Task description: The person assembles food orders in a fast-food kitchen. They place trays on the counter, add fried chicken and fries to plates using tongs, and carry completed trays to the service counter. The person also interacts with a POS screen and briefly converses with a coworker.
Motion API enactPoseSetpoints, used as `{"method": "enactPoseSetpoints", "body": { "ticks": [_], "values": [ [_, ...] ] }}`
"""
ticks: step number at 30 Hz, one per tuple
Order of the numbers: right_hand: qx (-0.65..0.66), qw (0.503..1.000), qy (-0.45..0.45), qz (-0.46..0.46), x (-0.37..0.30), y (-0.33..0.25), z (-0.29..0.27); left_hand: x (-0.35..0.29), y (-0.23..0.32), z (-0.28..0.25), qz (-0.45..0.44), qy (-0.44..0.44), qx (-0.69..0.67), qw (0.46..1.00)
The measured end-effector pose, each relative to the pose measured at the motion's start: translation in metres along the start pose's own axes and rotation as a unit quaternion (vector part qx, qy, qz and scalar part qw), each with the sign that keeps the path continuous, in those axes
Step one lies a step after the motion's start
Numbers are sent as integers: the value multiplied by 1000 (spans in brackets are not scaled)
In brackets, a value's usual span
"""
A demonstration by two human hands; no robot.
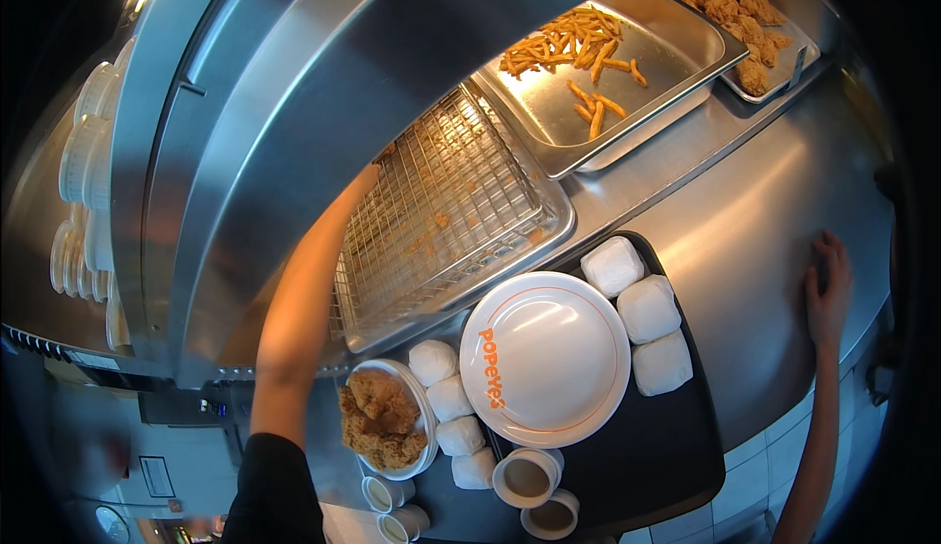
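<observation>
My left forearm point(302, 314) reaches up under the steel hood, over the edge of a wire rack point(446, 216). The hood hides the fingers of that hand, so what they touch cannot be seen. Crumbs are scattered across the rack, which sits in a metal pan. Over at the right, my right hand point(831, 284) lies on the steel counter point(745, 279), fingers stretched out and holding nothing. Between my arms, a white plate point(564, 368) with an orange ring rests on a black tray point(637, 456). White wrapped bundles point(649, 311) line its right side.
Fries point(564, 42) lie in a steel pan point(676, 78), with fried chicken point(740, 24) on a tray beyond. A bowl of fried chicken point(382, 417), more white bundles point(451, 399) and small cups point(529, 477) stand near the plate. The steel hood point(294, 132) overhangs the rack.
</observation>
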State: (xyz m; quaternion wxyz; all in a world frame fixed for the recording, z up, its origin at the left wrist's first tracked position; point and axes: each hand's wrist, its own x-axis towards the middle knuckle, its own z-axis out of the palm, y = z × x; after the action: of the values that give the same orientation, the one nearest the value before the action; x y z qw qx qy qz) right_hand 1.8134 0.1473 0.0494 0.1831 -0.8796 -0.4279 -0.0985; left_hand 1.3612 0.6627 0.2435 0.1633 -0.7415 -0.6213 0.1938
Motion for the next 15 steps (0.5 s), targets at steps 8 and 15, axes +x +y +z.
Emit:
{"method": "enactPoseSetpoints", "body": {
  "ticks": [8, 15],
  "values": [
    [67, 997, 9, -41, 2, 13, 9, -20, -86, 32, -1, -65, -388, 919],
    [96, 992, -1, -82, 9, 35, 20, -262, -179, 44, 51, 60, -324, 943]
  ]
}}
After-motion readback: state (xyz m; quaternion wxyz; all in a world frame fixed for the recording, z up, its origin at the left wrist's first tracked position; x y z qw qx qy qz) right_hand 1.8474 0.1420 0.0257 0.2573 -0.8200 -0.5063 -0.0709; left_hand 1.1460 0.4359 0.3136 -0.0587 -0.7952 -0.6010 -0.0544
